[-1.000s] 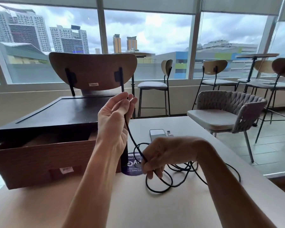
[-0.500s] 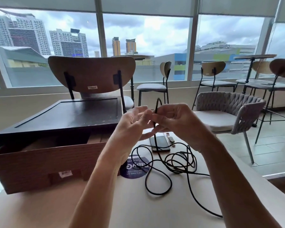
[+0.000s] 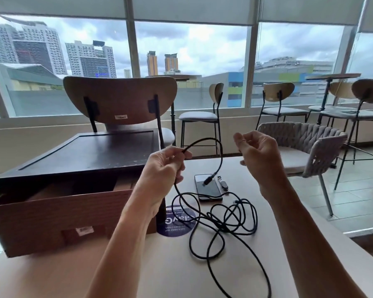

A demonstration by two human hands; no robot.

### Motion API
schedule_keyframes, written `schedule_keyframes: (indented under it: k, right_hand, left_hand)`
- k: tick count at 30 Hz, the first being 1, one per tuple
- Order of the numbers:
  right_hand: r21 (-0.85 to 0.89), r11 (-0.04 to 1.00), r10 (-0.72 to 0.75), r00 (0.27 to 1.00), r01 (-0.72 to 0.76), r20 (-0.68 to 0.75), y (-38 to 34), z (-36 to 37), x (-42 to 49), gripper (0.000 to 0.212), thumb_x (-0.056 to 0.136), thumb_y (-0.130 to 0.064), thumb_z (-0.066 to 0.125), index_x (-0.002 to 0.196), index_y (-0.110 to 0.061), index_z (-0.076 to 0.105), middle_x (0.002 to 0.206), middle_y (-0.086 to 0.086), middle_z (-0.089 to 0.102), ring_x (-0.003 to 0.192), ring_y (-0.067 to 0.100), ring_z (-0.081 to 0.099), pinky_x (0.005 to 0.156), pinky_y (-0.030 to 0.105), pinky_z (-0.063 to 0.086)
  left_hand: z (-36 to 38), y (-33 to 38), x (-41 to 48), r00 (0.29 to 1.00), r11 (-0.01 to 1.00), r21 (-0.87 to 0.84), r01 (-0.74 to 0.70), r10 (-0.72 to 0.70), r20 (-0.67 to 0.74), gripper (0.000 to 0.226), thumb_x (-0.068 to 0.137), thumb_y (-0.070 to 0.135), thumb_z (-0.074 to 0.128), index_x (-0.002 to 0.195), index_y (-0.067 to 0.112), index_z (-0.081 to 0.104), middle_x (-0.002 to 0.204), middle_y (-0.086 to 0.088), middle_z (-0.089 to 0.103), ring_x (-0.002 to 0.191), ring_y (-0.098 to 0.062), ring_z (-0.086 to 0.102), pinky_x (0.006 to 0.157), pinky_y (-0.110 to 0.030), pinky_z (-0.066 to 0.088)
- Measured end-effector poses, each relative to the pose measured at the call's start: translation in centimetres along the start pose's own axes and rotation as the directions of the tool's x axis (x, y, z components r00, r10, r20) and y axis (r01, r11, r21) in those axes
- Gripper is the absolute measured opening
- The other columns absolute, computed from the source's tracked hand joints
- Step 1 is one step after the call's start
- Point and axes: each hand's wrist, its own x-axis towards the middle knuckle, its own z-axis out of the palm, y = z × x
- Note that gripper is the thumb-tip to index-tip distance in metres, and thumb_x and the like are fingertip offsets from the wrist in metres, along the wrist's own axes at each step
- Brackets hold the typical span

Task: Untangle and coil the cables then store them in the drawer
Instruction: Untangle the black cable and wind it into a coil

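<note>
The thin black cable (image 3: 221,227) is lying tangled on the beige table (image 3: 159,274), beside the open brown wooden drawer (image 3: 58,211). The left hand (image 3: 162,168) is gripping it near one end; the right hand (image 3: 258,155), loosely curled, is holding nothing. It seems better to be feeding even loops slowly, clearing crossings first.

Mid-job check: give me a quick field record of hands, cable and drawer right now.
left hand: grips black cable near one end, raised above table
right hand: raised, fingers loosely curled, empty
cable: plug end dangling over phone; rest in loose tangle on table, uncoiled
drawer: open, at left; no cable visible inside
</note>
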Motion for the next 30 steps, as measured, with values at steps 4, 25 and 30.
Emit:
schedule_keyframes:
  k: [4,25,30]
  right_hand:
    - [-0.015,0.999,0.031,0.969,-0.028,0.247,-0.3,-0.2,0.1,0.017,0.1,-0.029,0.056,0.1,-0.019,0.069,0.1,-0.001,0.071,0.096,0.009,0.063,0.08,0.025,0.044]
    - [0.857,0.082,-0.076,0.854,-0.508,0.514,-1.7,2.6,-0.7,0.02,0.095,-0.009,0.044,0.107,-0.008,0.059,0.084,-0.003,0.067,0.062,0.006,0.05,0.063,0.018,0.046]
    - [0.959,0.176,0.188,0.964,-0.221,0.188,-0.4,2.3,-0.1,0.023,0.099,-0.004,0.046,0.115,-0.001,0.063,0.098,0.005,0.074,0.074,0.01,0.066,0.075,0.024,0.056]
  left_hand:
    - [-0.8,0.1,0.1,0.997,0.997,-0.006,-0.076,0.076,-0.015,0.025,0.104,0.009,0.049,0.099,0.009,0.073,0.068,0.004,0.052,0.059,-0.004,0.044,0.063,-0.021,0.04]
    - [-0.6,-1.3,0.2,0.979,0.833,0.516,-0.201,0.151,0.137,0.018,0.1,0.023,0.06,0.107,0.024,0.076,0.07,0.009,0.06,0.058,-0.001,0.05,0.051,-0.011,0.04]
    - [-0.2,-0.2,-0.7,0.955,0.846,0.5,-0.185,0.035,0.294,0.018,0.1,0.025,0.06,0.099,0.027,0.078,0.072,0.002,0.058,0.063,-0.017,0.046,0.058,-0.029,0.038]
